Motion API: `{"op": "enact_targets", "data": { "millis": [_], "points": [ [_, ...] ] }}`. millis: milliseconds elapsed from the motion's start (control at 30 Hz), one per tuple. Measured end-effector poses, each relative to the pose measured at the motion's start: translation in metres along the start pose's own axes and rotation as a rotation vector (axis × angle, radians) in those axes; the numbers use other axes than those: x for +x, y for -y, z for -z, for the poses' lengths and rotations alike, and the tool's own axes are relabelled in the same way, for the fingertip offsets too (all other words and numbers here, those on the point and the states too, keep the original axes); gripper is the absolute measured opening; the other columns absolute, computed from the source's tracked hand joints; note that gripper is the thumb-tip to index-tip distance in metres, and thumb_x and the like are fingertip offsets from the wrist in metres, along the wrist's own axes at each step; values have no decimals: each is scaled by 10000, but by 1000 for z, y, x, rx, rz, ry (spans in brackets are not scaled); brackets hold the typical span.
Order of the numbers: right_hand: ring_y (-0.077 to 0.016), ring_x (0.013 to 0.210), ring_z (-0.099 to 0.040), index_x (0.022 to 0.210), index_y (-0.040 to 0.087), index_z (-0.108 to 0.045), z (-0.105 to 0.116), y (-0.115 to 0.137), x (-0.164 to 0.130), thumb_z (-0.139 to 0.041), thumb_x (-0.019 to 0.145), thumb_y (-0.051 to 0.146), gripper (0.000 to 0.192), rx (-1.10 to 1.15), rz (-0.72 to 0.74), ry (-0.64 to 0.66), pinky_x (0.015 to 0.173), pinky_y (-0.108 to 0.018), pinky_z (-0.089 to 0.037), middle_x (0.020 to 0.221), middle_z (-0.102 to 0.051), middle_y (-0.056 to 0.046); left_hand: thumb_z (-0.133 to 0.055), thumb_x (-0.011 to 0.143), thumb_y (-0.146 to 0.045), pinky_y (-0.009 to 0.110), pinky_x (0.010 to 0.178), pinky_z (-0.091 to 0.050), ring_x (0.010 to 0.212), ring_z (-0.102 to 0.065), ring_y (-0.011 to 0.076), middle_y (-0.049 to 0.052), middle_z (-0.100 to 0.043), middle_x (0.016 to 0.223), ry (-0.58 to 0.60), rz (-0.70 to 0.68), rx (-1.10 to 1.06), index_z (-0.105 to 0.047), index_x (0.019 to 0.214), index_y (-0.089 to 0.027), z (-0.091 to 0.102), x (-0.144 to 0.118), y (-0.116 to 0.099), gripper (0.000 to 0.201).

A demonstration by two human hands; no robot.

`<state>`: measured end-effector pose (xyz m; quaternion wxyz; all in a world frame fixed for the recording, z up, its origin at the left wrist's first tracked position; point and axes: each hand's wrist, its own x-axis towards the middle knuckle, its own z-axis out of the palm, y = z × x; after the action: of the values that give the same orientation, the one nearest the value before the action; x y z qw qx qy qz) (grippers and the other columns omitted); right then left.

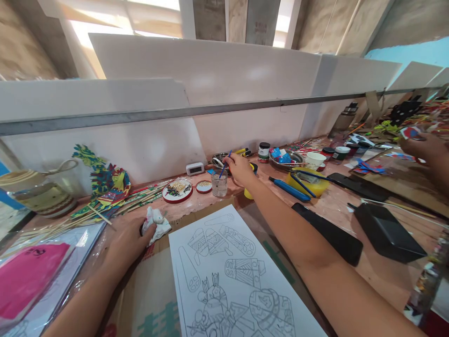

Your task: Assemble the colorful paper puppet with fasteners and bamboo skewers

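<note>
Head view: blue paintbrush (pixel 226 164) pinched in right hand (pixel 240 169), long way tilted up toward 1 o'clock, tip just above water glass (pixel 219 184) at 7 o'clock from hand. Left hand (pixel 128 241) well apart, closed on white rag (pixel 156 223) beside drawing sheet (pixel 231 276) on surface (pixel 336 203).

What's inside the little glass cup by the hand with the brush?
The glass cup looks to hold clear water. The right hand holds a blue brush above it; the brush tip is too small to see.
</note>
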<state>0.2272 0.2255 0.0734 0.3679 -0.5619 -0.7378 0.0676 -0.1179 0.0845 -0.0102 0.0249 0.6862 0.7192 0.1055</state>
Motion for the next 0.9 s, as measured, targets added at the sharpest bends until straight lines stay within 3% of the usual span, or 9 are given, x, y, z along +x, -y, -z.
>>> {"op": "enact_targets", "data": {
  "millis": [200,367,533,733,833,900],
  "points": [
    [-204,846,-643,812,203,-701,-2,3,-5,-519,931,235,219,-38,60,73,733,-266,-395,875,-740,-64,-350,883,-527,328,771,-457,947,-657,291,143,-713,1049,-16,13,-2,-656,1033,-129,0,-2,-1,524],
    [-202,837,-635,882,198,-698,-1,5,-5,-458,968,268,265,-43,54,27,700,-267,-386,903,-737,-73,-355,879,-524,333,771,-462,949,-661,289,133,-719,1054,-14,14,-6,-671,990,-143,2,-1,-3,507],
    [-201,803,-625,804,203,-713,-4,2,-5,-559,913,264,199,-41,82,41,703,-263,-379,815,-727,-58,-346,875,-516,337,749,-467,936,-665,298,138,-723,1045,-18,7,20,-674,996,-138,3,-1,-4,514],
    [-181,735,-591,844,182,-708,-3,-3,-1,-490,943,316,274,-16,78,-4,637,-259,-359,808,-711,-44,-340,880,-503,351,734,-441,933,-661,314,152,-709,1044,-14,49,36,-640,997,-137,1,-3,-6,487],
    [-172,684,-577,797,162,-709,-4,-3,0,-496,929,290,281,-18,89,38,629,-258,-364,761,-706,-45,-343,876,-499,356,752,-432,937,-651,313,146,-702,1043,-15,52,11,-634,985,-146,0,-4,-7,469],
    [-165,651,-574,862,147,-714,-5,-1,0,-447,950,284,313,-15,90,65,613,-255,-372,761,-712,-47,-352,870,-502,363,783,-426,955,-644,313,142,-698,1050,-16,50,-8,-632,978,-152,0,-3,-7,461]
  ]
}}
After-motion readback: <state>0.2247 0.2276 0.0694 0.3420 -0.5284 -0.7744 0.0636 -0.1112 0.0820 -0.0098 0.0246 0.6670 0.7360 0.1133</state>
